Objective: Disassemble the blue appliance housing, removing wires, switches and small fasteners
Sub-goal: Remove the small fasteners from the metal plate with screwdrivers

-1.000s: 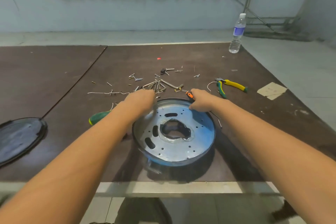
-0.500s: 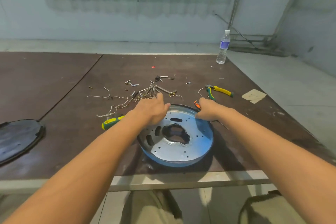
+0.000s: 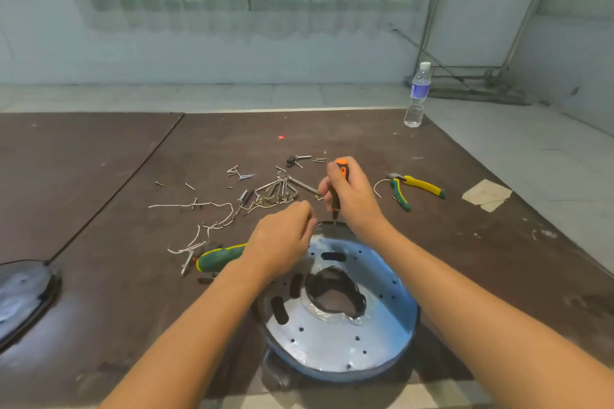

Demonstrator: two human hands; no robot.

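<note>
Partly hidden screwdriver [image 3: 336, 197] (right hand [image 3: 355, 200] gripping), tip blurred

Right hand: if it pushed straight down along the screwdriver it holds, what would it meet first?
Probably the far rim of the housing. The right hand grips the screwdriver nearly upright, with its tip at that rim, beside the left hand. Whether the tip already touches is unclear.

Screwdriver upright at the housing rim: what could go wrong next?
The screwdriver, gripped in the right hand, has its tip at the far rim of the blue housing, close to the fingers of the left hand; a slip could jab them.
The housing lies by the near edge of the table; downward force might shift it.
</note>
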